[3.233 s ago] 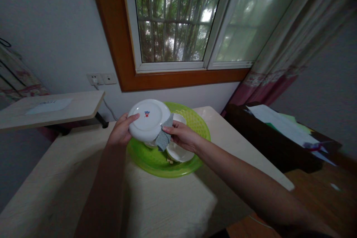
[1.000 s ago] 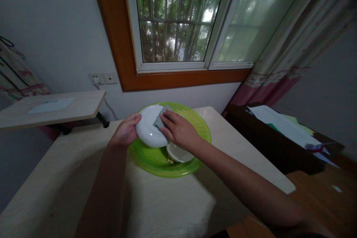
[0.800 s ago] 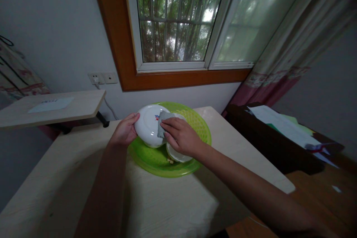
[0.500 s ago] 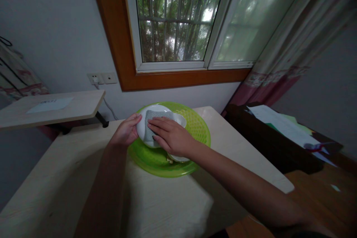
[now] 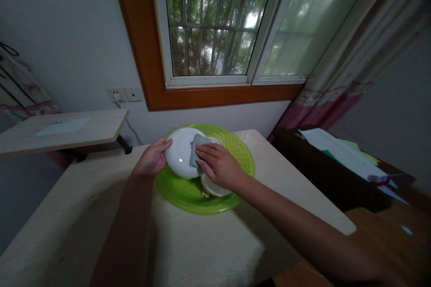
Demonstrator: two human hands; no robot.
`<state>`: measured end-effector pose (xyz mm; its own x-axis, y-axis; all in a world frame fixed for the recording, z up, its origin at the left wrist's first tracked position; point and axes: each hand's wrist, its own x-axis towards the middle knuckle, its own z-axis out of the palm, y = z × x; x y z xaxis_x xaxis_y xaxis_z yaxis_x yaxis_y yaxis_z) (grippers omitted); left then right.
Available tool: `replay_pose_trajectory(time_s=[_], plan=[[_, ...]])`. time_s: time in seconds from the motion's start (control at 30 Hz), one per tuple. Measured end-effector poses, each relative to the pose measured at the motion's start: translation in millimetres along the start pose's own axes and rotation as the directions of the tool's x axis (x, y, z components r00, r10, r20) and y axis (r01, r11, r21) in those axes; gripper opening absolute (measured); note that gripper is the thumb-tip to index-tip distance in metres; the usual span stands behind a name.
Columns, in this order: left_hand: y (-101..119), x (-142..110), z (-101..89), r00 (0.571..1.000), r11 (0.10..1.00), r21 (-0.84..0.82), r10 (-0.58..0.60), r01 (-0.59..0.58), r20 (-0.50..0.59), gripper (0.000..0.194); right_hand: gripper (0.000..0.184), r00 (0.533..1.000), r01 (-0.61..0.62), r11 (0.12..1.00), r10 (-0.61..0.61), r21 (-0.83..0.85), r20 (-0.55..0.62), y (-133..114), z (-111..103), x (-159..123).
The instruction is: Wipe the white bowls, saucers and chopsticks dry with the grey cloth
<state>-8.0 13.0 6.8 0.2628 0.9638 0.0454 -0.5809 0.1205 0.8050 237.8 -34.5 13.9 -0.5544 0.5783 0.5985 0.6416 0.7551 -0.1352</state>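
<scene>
A white plate [image 5: 180, 154] is held tilted above a round green plastic basin [image 5: 198, 206]. My left hand [image 5: 155, 157] grips its left rim, thumb on the near face. In my right hand [image 5: 220, 166] is a grey cloth [image 5: 196, 145], pressed against the plate's right part; the fingers lie over it. Beside the cloth a small coloured mark shows on the plate. Behind and below my right hand, a white bowl [image 5: 215, 188] sits in the basin, partly hidden. Small pale pieces [image 5: 205, 193] lie next to it, too little shown to name.
The basin stands on a pale wooden table [image 5: 188, 251] under a window. A raised shelf [image 5: 104, 128] is at the left. Right of the table, papers [image 5: 343, 152] lie on a dark piece of furniture. A white cord [image 5: 134, 131] runs down the wall.
My right hand has slid the cloth to the right across the plate, baring its middle and left part. My left hand keeps its grip in nearly the same place.
</scene>
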Motion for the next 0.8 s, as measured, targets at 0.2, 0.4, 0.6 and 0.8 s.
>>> replay_pose_trajectory(time_s=[0.2,0.4,0.6,0.8], plan=[[3,-4,6.5,0.999,1.000,-0.021,-0.021,0.022,0.046,0.009,0.040,0.989,0.136,0.989,-0.140,0.064,0.057,-15,-3,5],[4,-6,9.0,0.997,0.998,0.020,-0.052,0.051,0.064,0.011,0.053,0.989,0.108,0.994,-0.106,-0.013,0.107,-25,-1,22],[3,-10,11.0,0.996,0.997,0.054,-0.056,0.052,0.066,0.016,0.054,0.998,-0.017,0.996,0.022,-0.091,0.056,-19,3,24],[2,-10,10.9,0.998,0.997,0.070,-0.037,0.033,0.051,0.017,0.053,0.991,-0.132,0.989,0.134,-0.068,0.018,-4,4,19]])
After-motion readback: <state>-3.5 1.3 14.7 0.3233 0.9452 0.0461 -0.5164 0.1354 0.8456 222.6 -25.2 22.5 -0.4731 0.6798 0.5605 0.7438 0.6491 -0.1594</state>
